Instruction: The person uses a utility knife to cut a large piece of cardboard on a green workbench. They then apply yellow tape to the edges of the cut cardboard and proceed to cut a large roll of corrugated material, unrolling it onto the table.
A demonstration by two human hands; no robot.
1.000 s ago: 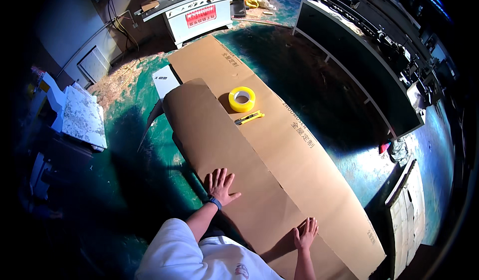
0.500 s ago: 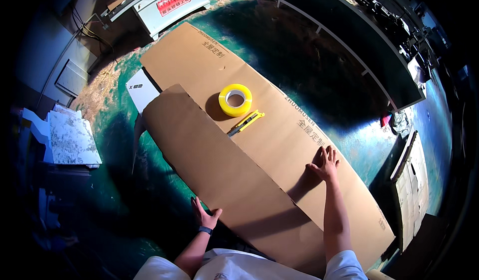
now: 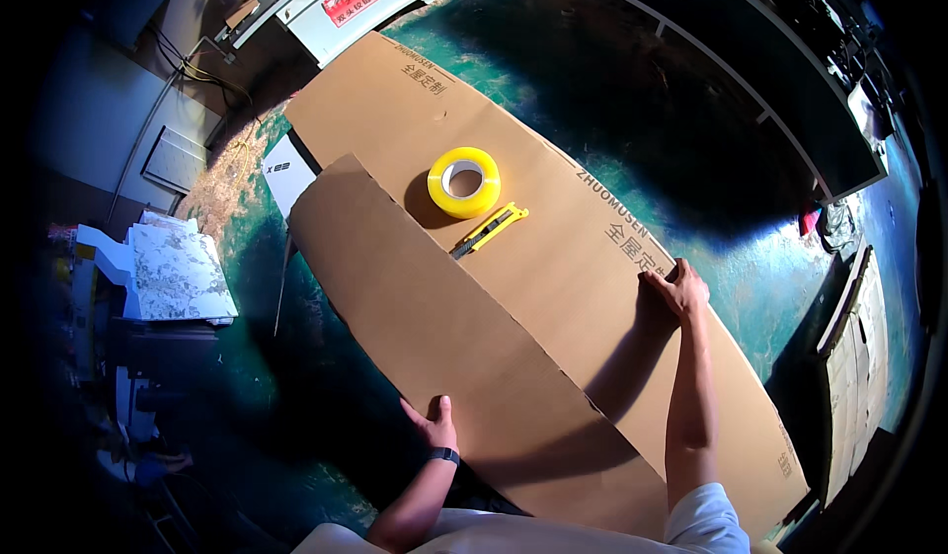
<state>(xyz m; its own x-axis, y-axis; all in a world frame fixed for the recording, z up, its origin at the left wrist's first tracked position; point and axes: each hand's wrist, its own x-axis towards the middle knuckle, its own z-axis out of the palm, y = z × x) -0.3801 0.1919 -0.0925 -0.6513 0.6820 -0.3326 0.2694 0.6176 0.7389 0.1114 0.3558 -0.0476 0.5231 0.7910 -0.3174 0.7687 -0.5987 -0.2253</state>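
A long brown cardboard sheet (image 3: 553, 228) lies before me, with a folded flap of cardboard (image 3: 425, 297) over its left side. My left hand (image 3: 434, 426) rests at the flap's near left edge, thumb and fingers apart. At the right edge of the sheet, my right hand (image 3: 681, 285) has its fingers bent over the border and its thumb on top. A yellow tape roll (image 3: 484, 194) lies on the sheet beyond my hands. Beside it is a yellow and black utility knife (image 3: 492, 230), next to the flap's edge. A white panel (image 3: 288, 181) sticks out under the cardboard at far left.
A pale machine cabinet (image 3: 346, 21) with a red sign stands at the back left. On the left is a stained white board (image 3: 183, 268). A dark table with a light rim (image 3: 711, 75) fills the back right. Cardboard pieces (image 3: 854, 366) lean at right.
My right hand has moved from flat on the sheet to its right edge, fingers now bent over it. My left hand has shifted slightly rightward and nearer along the flap's edge. The view has shifted.
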